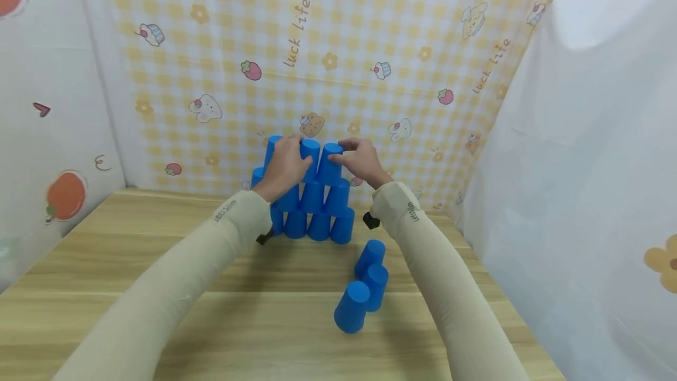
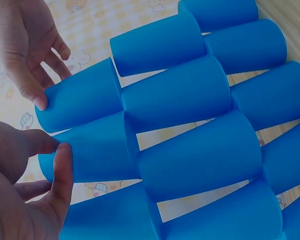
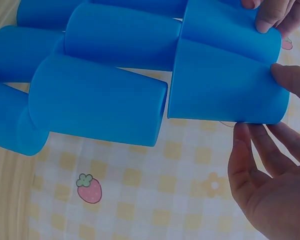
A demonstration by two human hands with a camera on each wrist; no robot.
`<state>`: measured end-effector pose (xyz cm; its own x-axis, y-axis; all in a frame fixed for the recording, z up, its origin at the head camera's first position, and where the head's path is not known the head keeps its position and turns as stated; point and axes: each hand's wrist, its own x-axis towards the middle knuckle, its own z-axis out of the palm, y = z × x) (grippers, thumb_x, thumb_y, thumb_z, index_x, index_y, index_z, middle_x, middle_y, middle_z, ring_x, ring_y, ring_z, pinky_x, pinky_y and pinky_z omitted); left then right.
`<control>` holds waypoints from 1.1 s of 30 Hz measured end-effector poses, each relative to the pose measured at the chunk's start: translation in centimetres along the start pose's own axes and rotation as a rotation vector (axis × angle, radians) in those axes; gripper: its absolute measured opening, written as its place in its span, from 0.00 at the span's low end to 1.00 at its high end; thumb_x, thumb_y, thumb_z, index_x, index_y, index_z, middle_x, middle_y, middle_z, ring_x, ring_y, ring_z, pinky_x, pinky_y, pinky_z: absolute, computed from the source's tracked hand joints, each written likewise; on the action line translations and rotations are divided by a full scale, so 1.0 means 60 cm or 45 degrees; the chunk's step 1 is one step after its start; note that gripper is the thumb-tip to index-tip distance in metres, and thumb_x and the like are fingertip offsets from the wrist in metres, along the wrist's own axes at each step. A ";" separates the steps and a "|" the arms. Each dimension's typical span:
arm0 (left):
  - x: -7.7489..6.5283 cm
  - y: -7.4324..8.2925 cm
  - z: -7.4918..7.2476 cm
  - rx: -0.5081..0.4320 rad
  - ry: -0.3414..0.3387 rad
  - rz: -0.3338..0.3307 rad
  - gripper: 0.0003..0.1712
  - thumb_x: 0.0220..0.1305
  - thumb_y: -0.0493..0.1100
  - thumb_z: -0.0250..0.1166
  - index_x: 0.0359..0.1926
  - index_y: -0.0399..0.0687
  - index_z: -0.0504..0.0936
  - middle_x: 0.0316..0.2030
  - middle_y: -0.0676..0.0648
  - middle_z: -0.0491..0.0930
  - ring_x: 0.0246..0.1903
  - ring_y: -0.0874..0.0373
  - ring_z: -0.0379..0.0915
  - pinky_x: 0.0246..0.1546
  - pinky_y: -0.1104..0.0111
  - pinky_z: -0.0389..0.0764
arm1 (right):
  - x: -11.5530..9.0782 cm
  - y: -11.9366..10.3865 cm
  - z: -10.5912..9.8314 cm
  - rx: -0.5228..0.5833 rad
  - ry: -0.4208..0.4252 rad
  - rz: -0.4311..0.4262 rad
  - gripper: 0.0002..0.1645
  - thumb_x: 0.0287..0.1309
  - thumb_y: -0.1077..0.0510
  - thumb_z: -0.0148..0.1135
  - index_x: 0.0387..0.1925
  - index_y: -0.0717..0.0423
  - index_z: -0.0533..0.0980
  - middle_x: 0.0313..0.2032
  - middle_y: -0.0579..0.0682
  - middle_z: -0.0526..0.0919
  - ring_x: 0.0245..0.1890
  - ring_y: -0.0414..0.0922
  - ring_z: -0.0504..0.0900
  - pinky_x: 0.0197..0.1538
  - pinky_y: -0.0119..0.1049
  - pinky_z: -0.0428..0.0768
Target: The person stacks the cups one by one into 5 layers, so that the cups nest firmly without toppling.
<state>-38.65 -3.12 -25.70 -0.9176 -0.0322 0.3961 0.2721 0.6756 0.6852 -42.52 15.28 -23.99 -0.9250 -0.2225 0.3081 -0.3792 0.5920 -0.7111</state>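
Note:
Upside-down blue cups are stacked in staggered rows, with three cups in the top row. My left hand [image 1: 287,162] pinches the upper end of the middle top cup [image 2: 97,150] between thumb and fingers. At the right end of that row, my right hand [image 1: 364,160] grips the right top cup [image 3: 225,82], thumb on the near side and fingertips on its outer side. Both held cups stand on the row below, close beside each other. In the head view, the left hand partly covers the left top cup [image 1: 273,144] and some cups under it.
Three more blue cups stand upside down in front of the stack: a rear one [image 1: 370,257], a middle one [image 1: 376,287] and a front one [image 1: 351,307]. The wooden table [image 1: 254,334] meets a checked cloth backdrop [image 1: 174,87] close behind the stack. White cloth [image 1: 571,151] hangs at the right.

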 end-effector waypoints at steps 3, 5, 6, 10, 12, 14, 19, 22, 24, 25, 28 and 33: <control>0.001 0.000 -0.005 0.033 -0.011 0.005 0.31 0.73 0.43 0.59 0.71 0.36 0.63 0.64 0.36 0.68 0.61 0.41 0.71 0.58 0.48 0.75 | 0.002 0.000 0.001 -0.001 0.004 -0.004 0.33 0.60 0.46 0.68 0.63 0.56 0.74 0.58 0.52 0.80 0.57 0.50 0.79 0.60 0.46 0.77; 0.000 -0.002 -0.007 0.039 -0.004 0.010 0.31 0.73 0.43 0.59 0.71 0.36 0.62 0.65 0.36 0.68 0.62 0.41 0.70 0.59 0.48 0.75 | 0.003 0.003 0.003 0.003 0.002 -0.005 0.33 0.60 0.45 0.68 0.63 0.56 0.74 0.58 0.52 0.80 0.57 0.50 0.79 0.59 0.46 0.78; 0.000 -0.003 -0.008 0.045 0.003 0.014 0.31 0.73 0.43 0.59 0.71 0.36 0.62 0.65 0.36 0.67 0.63 0.41 0.69 0.59 0.49 0.75 | 0.004 0.004 0.004 0.008 0.001 -0.007 0.33 0.60 0.45 0.68 0.63 0.55 0.74 0.58 0.52 0.80 0.57 0.49 0.79 0.59 0.46 0.78; -0.003 -0.007 -0.012 0.040 0.024 0.027 0.31 0.72 0.42 0.60 0.71 0.36 0.63 0.64 0.36 0.67 0.62 0.41 0.69 0.59 0.49 0.75 | 0.006 0.007 0.006 0.020 -0.007 0.001 0.34 0.60 0.45 0.68 0.64 0.55 0.73 0.59 0.52 0.79 0.58 0.49 0.78 0.60 0.47 0.77; -0.003 -0.008 -0.013 0.045 0.024 0.034 0.31 0.72 0.42 0.59 0.71 0.36 0.63 0.64 0.36 0.67 0.62 0.42 0.69 0.59 0.49 0.75 | 0.006 0.008 0.006 0.028 -0.011 0.012 0.34 0.60 0.45 0.68 0.64 0.55 0.73 0.60 0.52 0.79 0.59 0.50 0.78 0.60 0.48 0.77; -0.003 -0.009 -0.014 0.048 0.021 0.049 0.30 0.72 0.42 0.59 0.70 0.36 0.63 0.64 0.37 0.67 0.62 0.42 0.69 0.59 0.49 0.74 | 0.005 0.009 0.005 0.035 -0.016 0.023 0.35 0.61 0.45 0.68 0.65 0.55 0.72 0.61 0.53 0.78 0.59 0.51 0.78 0.61 0.48 0.77; -0.002 -0.009 -0.020 0.054 0.044 0.090 0.30 0.71 0.43 0.61 0.69 0.36 0.65 0.65 0.37 0.66 0.64 0.43 0.67 0.60 0.50 0.74 | 0.003 0.008 0.001 0.052 -0.011 0.043 0.37 0.60 0.45 0.68 0.67 0.54 0.70 0.62 0.54 0.77 0.59 0.53 0.78 0.59 0.50 0.77; -0.008 -0.008 -0.029 0.057 0.067 0.101 0.31 0.70 0.44 0.62 0.69 0.37 0.67 0.66 0.37 0.66 0.65 0.42 0.65 0.61 0.50 0.73 | 0.001 0.004 0.002 0.062 -0.008 0.045 0.36 0.60 0.45 0.68 0.67 0.52 0.70 0.62 0.54 0.77 0.58 0.53 0.79 0.58 0.50 0.78; -0.014 -0.010 -0.034 0.059 0.080 0.105 0.31 0.69 0.44 0.64 0.68 0.36 0.68 0.65 0.36 0.67 0.64 0.42 0.66 0.61 0.50 0.74 | 0.001 0.002 0.004 0.068 -0.010 0.041 0.36 0.60 0.45 0.68 0.66 0.51 0.71 0.62 0.53 0.77 0.58 0.52 0.79 0.57 0.49 0.79; -0.018 -0.011 -0.037 0.059 0.081 0.110 0.31 0.69 0.44 0.65 0.68 0.36 0.68 0.64 0.36 0.68 0.64 0.41 0.66 0.60 0.50 0.74 | 0.000 0.001 0.005 0.072 -0.012 0.037 0.35 0.60 0.45 0.68 0.66 0.51 0.70 0.62 0.53 0.77 0.58 0.53 0.79 0.57 0.49 0.79; -0.032 -0.020 -0.038 0.062 0.068 0.125 0.32 0.67 0.44 0.66 0.67 0.36 0.70 0.63 0.36 0.70 0.63 0.42 0.68 0.59 0.49 0.75 | 0.000 0.002 0.005 0.083 -0.016 0.030 0.36 0.61 0.46 0.68 0.67 0.52 0.70 0.63 0.54 0.76 0.58 0.53 0.79 0.55 0.48 0.81; -0.059 -0.031 -0.033 0.094 0.011 0.121 0.32 0.66 0.47 0.68 0.67 0.40 0.71 0.66 0.38 0.69 0.64 0.41 0.68 0.57 0.46 0.75 | 0.000 0.007 0.003 0.114 -0.017 0.033 0.37 0.61 0.47 0.68 0.68 0.53 0.69 0.63 0.55 0.76 0.57 0.54 0.80 0.53 0.48 0.82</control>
<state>-35.35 -5.69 -27.15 -0.8860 0.0283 0.4628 0.3355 0.7282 0.5977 -42.66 15.40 -24.42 -0.9344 -0.2186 0.2812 -0.3555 0.5262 -0.7725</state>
